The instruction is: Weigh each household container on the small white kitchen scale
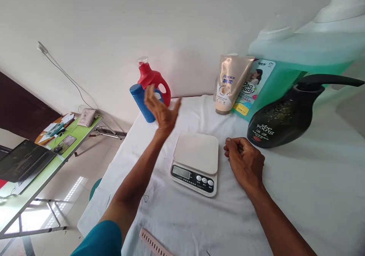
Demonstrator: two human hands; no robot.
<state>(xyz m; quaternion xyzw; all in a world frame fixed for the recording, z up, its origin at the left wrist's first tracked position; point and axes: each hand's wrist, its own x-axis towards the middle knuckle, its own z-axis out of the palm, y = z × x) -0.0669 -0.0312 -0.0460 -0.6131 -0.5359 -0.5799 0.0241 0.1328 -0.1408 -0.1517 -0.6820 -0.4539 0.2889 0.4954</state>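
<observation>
My left hand (162,111) is raised with its fingers spread, in front of a blue bottle (142,102) and a red jug with a handle (149,75). It overlaps the blue bottle from here; whether it touches it I cannot tell. Resting on the white cloth, my right hand (247,163) is curled closed, and nothing shows in it. Between the two hands lies a white kitchen scale (196,153) with a bare platform, a small display and several buttons. Just beyond the right hand stands a black pump bottle (282,115), tilted in this view.
A beige Rejoice tube (228,83) and a large container of green liquid (262,85) stand at the back right by the wall. A pink perforated strip (154,242) lies at the front edge. Further left, a green table (71,144) bears a laptop (25,165).
</observation>
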